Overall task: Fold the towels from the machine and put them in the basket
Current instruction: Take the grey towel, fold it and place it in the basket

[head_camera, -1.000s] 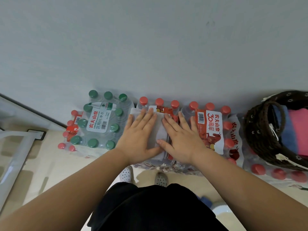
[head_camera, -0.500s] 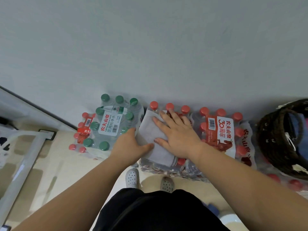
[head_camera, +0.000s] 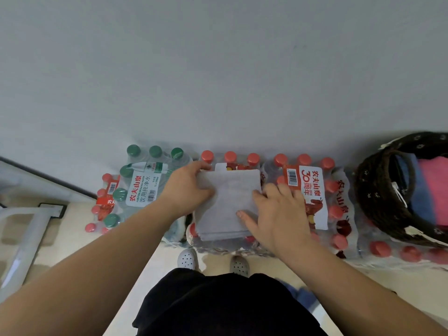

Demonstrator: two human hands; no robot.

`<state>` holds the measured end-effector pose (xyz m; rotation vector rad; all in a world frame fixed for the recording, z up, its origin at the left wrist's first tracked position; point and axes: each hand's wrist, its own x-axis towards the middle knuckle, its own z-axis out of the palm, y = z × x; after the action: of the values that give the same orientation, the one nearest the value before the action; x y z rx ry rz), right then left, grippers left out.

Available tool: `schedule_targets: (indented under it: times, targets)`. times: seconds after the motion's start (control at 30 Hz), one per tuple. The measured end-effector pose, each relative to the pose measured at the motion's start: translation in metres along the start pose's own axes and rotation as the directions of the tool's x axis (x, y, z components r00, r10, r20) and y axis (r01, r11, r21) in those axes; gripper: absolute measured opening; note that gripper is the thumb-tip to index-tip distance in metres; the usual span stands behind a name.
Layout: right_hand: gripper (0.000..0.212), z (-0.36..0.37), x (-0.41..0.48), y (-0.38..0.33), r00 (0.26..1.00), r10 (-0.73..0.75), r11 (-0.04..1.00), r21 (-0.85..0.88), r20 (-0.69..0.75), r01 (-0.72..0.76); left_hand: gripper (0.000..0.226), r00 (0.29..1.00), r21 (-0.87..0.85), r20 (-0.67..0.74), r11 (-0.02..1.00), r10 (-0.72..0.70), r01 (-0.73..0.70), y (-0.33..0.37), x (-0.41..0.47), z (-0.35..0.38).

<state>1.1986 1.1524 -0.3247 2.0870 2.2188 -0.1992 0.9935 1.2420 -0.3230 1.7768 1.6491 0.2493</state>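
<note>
The folded towel [head_camera: 228,202] — soft, light, likely to unfold — is gripped at its side edges by left hand [head_camera: 186,190] and right hand [head_camera: 276,214], fingers curled.

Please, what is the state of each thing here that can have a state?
towel: folded, flat on the bottles.
left hand: grips the towel's left edge.
right hand: grips the towel's right edge, thumb on top.
basket: upright, pink and blue cloth inside.
bottles: capped, wrapped in packs.
</note>
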Motion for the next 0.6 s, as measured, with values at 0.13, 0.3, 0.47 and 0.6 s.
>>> schedule_targets:
  times: [0.13, 0.3, 0.47, 0.6]
  targets:
    - [0.055, -0.009, 0.016, 0.009, 0.999, 0.028, 0.998, 0.062, -0.03, -0.027, 0.051, 0.983, 0.124, 0.036, 0.975, 0.18, -0.183, 0.002, 0.027, -0.003]
    - [0.101, -0.017, 0.059, 0.015, 0.992, -0.105, 0.968, 0.235, 0.074, 0.085, 0.072, 0.935, 0.331, 0.174, 0.875, 0.31, -0.352, 0.01, 0.051, -0.009]
    - [0.134, -0.022, 0.075, 0.019, 0.924, -0.13, 0.971, 0.233, 0.359, 0.046, 0.124, 0.884, 0.581, 0.403, 0.681, 0.237, -0.447, 0.015, 0.041, -0.009]
    - [0.133, -0.01, 0.062, 0.015, 0.956, -0.071, 0.983, 0.182, 0.286, 0.018, 0.125, 0.92, 0.655, 0.306, 0.648, 0.243, -0.389, 0.009, 0.027, 0.0]
